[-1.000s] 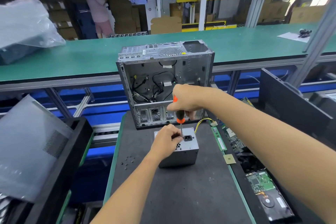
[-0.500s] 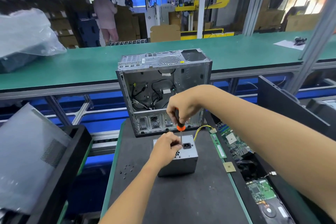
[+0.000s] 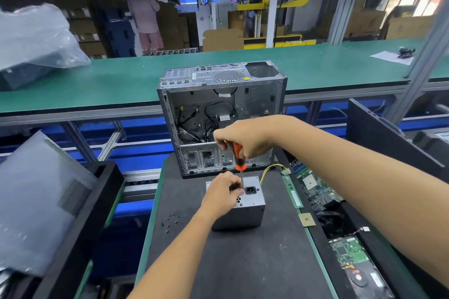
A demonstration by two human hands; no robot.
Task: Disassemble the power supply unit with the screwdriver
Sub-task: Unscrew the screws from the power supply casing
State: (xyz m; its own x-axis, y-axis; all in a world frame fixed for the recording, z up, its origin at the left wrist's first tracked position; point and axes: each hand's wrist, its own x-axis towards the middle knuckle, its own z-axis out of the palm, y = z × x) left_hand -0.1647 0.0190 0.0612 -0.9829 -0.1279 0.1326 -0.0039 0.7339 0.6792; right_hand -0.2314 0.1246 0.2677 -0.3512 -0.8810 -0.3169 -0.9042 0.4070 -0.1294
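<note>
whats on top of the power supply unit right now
The left hand rests on the power supply unit, fingers by the screwdriver shaft, which the right hand holds upright. A black power socket shows. The screw and tip are hidden by the fingers.

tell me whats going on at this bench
A person is taking apart a grey power supply unit standing on a dark mat. The right hand grips an orange-handled screwdriver upright, tip down on the unit's top face, while the left hand steadies it there. An open computer case stands just behind, and small loose screws lie to the left.
</note>
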